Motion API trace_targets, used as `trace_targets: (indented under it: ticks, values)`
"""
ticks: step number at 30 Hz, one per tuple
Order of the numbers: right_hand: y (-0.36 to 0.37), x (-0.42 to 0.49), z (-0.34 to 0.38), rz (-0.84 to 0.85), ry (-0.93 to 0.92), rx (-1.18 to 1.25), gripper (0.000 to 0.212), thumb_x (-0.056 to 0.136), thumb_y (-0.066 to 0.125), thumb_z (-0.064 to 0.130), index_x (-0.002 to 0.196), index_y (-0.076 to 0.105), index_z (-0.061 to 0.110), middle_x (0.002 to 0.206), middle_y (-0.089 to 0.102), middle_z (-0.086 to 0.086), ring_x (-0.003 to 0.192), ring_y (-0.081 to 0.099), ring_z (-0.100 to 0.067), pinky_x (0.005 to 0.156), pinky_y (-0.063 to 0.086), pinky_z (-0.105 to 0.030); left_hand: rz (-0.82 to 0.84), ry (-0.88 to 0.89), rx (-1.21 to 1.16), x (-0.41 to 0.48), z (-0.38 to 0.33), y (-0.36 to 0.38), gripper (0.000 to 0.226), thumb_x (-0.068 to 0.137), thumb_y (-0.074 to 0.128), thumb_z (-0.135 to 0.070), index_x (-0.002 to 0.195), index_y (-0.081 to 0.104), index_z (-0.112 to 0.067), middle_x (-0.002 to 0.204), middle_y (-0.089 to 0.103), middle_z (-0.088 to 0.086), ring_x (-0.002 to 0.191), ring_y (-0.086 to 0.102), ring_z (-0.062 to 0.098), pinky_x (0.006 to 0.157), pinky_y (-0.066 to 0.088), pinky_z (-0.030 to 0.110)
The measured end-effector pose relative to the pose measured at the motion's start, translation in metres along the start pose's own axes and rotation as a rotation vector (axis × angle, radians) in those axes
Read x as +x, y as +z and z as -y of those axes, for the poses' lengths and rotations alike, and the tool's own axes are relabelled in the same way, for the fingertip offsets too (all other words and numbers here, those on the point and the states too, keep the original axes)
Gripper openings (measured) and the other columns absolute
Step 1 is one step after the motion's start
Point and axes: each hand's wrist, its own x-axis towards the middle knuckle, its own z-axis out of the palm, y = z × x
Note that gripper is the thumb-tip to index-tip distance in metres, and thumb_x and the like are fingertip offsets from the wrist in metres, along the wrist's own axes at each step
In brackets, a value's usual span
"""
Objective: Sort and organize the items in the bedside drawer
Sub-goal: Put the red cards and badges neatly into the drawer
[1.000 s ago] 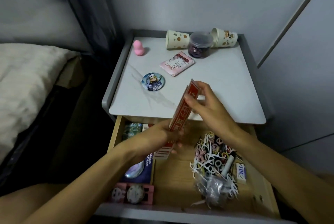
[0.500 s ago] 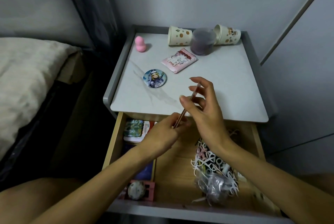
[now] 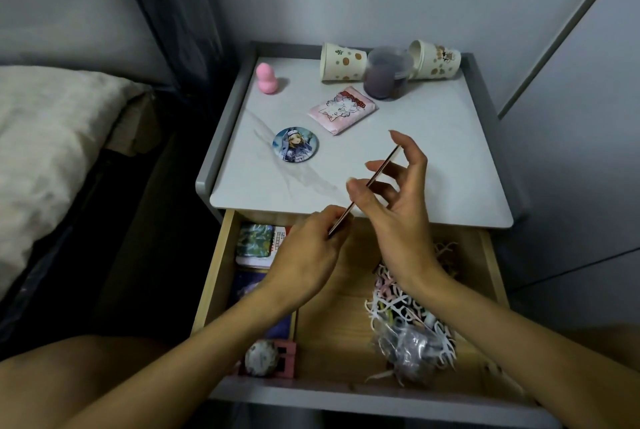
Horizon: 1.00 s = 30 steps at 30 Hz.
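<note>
Holding a thin flat red card (image 3: 375, 176) edge-on above the open wooden drawer (image 3: 214, 273), pinched low by fingers of the left hand (image 3: 304, 255), gripped higher by curled fingers of the right hand (image 3: 398, 202).

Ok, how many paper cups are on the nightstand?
2. The left paper cup lies on its side beside the purple tub; the right paper cup lies on the tub's other side, possibly with another nested inside.

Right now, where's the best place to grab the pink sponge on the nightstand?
The sponge stands upright on the nightstand and is gourd-shaped. Come from above and pinch its narrow waist, fingers on opposite sides. Nothing stands close beside it.
</note>
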Motion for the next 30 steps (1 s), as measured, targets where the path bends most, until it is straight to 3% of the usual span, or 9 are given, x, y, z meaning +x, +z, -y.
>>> trace_targets:
  ticks: [5, 11, 17, 24, 30]
  values:
    - [0.0012, -0.0031, -0.0017, -0.004, 0.019, -0.011, 0.07, 0.082, 0.067, 0.035, 0.142, 0.031, 0.04, 0.119, 0.054, 0.0, 0.1, 0.067, -0.014, 0.083, 0.055, -0.027, -0.02, 0.04, 0.089, -0.0007, 0.0039, 0.0012, 0.021, 0.101, 0.048, -0.027, 0.117, 0.061, -0.024, 0.085, 0.061, -0.007, 0.084, 0.063, 0.017, 0.073, 0.055, 0.049]
    - [0.0015, -0.0037, 0.001, -0.012, 0.021, 0.026, 0.072, 0.078, 0.072, 0.027, 0.135, 0.032, 0.047, 0.114, 0.055, 0.001, 0.095, 0.068, -0.009, 0.082, 0.054, -0.025, -0.044, 0.086, 0.165, -0.0017, 0.0067, 0.0019, 0.016, 0.1, 0.048, -0.031, 0.11, 0.06, -0.027, 0.088, 0.063, -0.004, 0.086, 0.063, 0.021, 0.074, 0.053, 0.047]
    - [0.0024, -0.005, 0.0033, 0.019, 0.045, 0.056, 0.078, 0.077, 0.075, 0.021, 0.135, 0.031, 0.049, 0.118, 0.055, 0.003, 0.099, 0.068, -0.013, 0.077, 0.054, -0.021, -0.114, 0.162, 0.32, -0.0026, 0.0107, 0.0021, 0.013, 0.102, 0.044, -0.03, 0.105, 0.056, -0.027, 0.084, 0.063, -0.001, 0.076, 0.06, 0.023, 0.066, 0.051, 0.047]
    - [0.0003, -0.0036, -0.0034, -0.012, 0.025, 0.023, 0.067, 0.084, 0.075, 0.011, 0.13, 0.036, 0.042, 0.114, 0.052, -0.005, 0.1, 0.066, -0.02, 0.087, 0.056, -0.037, -0.134, 0.195, 0.376, -0.0053, 0.0026, 0.002, 0.029, 0.1, 0.042, -0.044, 0.125, 0.053, -0.036, 0.095, 0.069, -0.004, 0.086, 0.064, 0.022, 0.071, 0.053, 0.043]
    - [0.003, -0.0064, -0.0022, -0.032, 0.01, -0.005, 0.067, 0.084, 0.074, 0.01, 0.129, 0.036, 0.043, 0.116, 0.051, -0.007, 0.099, 0.065, -0.02, 0.092, 0.055, -0.046, -0.316, 0.371, 0.634, -0.0065, 0.0019, 0.0002, 0.034, 0.102, 0.037, -0.042, 0.123, 0.06, -0.027, 0.077, 0.07, -0.001, 0.064, 0.065, 0.026, 0.05, 0.042, 0.03]
